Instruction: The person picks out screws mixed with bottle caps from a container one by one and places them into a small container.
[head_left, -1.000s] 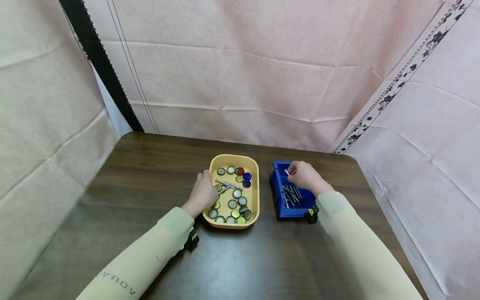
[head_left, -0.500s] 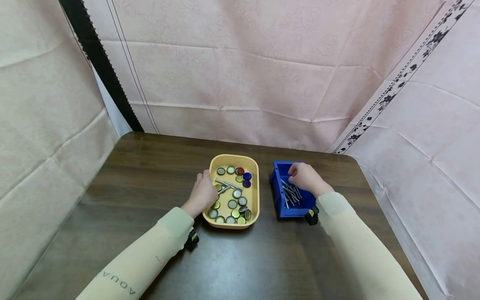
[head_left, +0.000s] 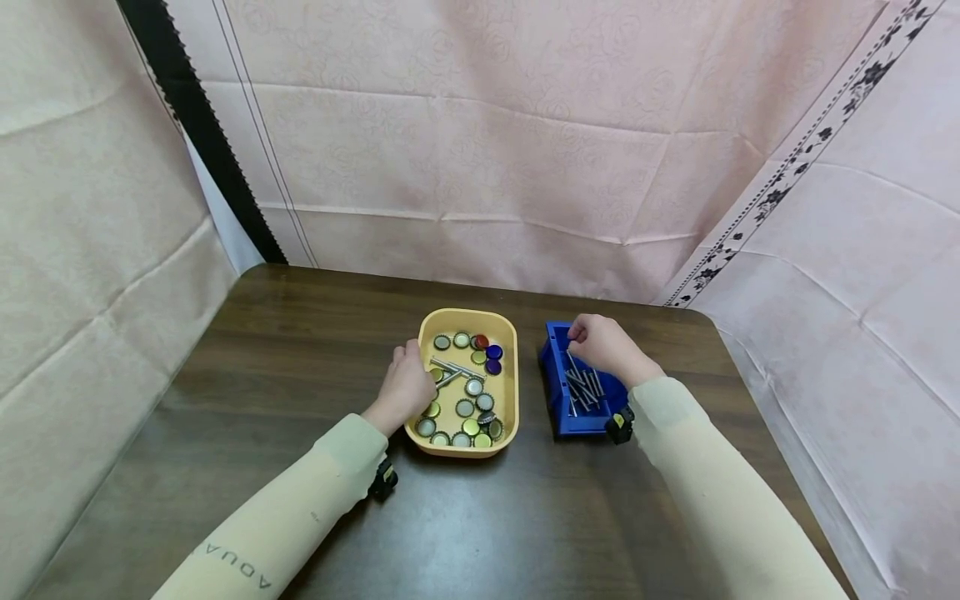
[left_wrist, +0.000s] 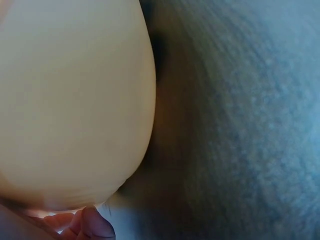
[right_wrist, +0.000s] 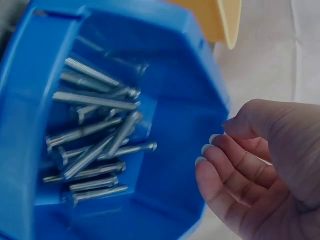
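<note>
In the head view, my left hand [head_left: 407,385] grips the left side of a yellow tray [head_left: 468,315] holding bottle caps [head_left: 474,387] and a few metal bolts [head_left: 457,368]. The left wrist view shows a large tan surface with fingertips [left_wrist: 95,223] at its lower edge. Over the far end of a blue bin [head_left: 553,392] is my right hand [head_left: 606,346]. Its fingers [right_wrist: 220,170] are loosely bent and nothing shows between them. Several threaded bolts [right_wrist: 95,135] lie in a heap inside the bin, and a couple look blurred near its wall.
Both containers stand apart on a dark wooden table [head_left: 315,333], the bin right of the tray. Pale cloth [head_left: 480,167] hangs behind and at the sides. The yellow tray's corner [right_wrist: 227,20] shows beyond the bin in the right wrist view.
A bolt showed at my right fingertips a second ago; it has left them. The right hand has shifted slightly left and away from me. My left hand and the tray stay still.
</note>
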